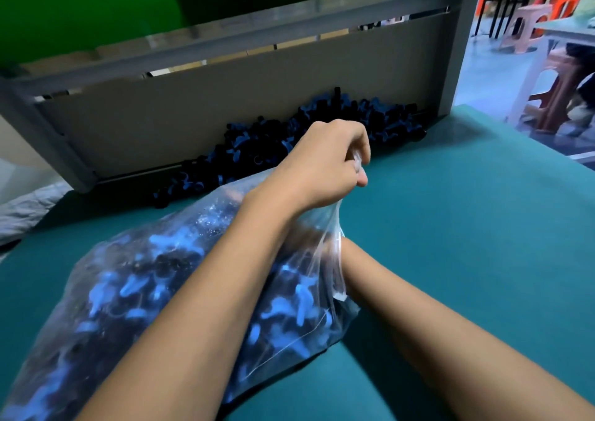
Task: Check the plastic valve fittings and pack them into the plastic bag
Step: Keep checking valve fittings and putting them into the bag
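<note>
Plainly, the plastic bag (135,279) is a thin, clear, crinkled film sack, lying slumped on the smooth teal desk (467,227) at the near left and bulging with valve fittings (135,287) whose pale blue T-shaped handles and dark bodies show through the film. One bag is in view. The left hand (325,163) is raised above the bag, its fingers (360,160) curled tight and pinching the gathered rim of the film, which stretches taut from the pinch down to the bag's mouth. The right hand (314,237) has gone into that mouth: the bare forearm enters from the near right, and the hand is hidden behind film and the left wrist, so I cannot tell how its fingers lie.

A second lot, the loose fittings (289,143), forms a long, jumbled heap of dark stubby cylinders with blue handles, too many and too blurred to count, banked against a flat grey panel (225,98) set in a grey metal frame (457,40) at the desk's far edge. The bag's far end lies just beside that heap.

To the right of both arms the desk runs bare to its right edge. Beyond that edge stand two plastic stools, a pink stool (528,28) farther off and a brown stool (560,89) nearer.
</note>
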A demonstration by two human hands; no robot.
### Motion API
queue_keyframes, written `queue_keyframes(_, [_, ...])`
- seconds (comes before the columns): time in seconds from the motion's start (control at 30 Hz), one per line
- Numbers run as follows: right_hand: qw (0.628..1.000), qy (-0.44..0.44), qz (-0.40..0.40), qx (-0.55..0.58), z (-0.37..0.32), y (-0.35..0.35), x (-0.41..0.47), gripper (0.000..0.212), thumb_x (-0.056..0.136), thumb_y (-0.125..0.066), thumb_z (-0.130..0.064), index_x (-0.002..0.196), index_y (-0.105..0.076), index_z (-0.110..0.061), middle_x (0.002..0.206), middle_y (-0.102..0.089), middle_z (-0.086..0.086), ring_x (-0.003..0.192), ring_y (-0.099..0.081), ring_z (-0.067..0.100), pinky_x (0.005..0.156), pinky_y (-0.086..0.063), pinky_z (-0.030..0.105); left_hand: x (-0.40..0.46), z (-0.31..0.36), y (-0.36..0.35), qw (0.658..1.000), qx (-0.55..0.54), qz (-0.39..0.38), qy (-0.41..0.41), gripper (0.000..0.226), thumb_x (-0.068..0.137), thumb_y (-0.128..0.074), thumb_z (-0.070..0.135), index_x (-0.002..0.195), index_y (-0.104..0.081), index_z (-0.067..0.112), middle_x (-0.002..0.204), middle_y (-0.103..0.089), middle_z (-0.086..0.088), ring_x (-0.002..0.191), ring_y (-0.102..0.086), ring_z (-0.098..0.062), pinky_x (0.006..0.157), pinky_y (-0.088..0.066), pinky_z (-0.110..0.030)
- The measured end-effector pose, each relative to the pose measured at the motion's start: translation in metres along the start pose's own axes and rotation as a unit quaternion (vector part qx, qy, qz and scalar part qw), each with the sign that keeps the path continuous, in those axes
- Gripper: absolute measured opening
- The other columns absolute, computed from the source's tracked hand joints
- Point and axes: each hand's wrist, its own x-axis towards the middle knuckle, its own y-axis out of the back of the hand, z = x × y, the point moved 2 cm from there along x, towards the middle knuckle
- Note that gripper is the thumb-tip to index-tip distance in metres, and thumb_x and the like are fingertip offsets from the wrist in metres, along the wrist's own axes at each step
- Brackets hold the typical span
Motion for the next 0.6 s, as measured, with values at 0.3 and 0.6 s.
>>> queue_keyframes(0.3, [0.982, 0.0, -0.013, 0.186, 0.004, 0.013, 0.012, 0.032, 0.099, -0.04, 0.007, 0.073, -0.047, -0.01, 0.073, -0.049, -0.001, 0.04, -0.055, -0.004, 0.045, -0.042, 0.008, -0.007, -0.009, 0.019, 0.997, 0.077, 0.025, 0.011, 0.033, 0.088, -0.058, 0.01, 0.114, -0.069, 0.025, 0.079, -0.071, 0.012, 0.083, -0.063, -0.014, 0.088, -0.053, -0.035])
queue_keyframes(0.6, [0.923, 0.21, 0.049, 0.319, 0.02, 0.034, 0.026, 0.027, 0.1, -0.056, -0.001, 0.099, -0.078, -0.016, 0.092, -0.078, 0.005, 0.082, -0.071, 0.01, 0.079, -0.058, 0.024, 0.011, -0.04, 0.063, 0.979, 0.051, 0.138, 0.144, 0.026, 0.074, -0.053, 0.016, 0.084, -0.073, 0.03, 0.082, -0.074, 0.004, 0.087, -0.071, -0.021, 0.08, -0.059, -0.036])
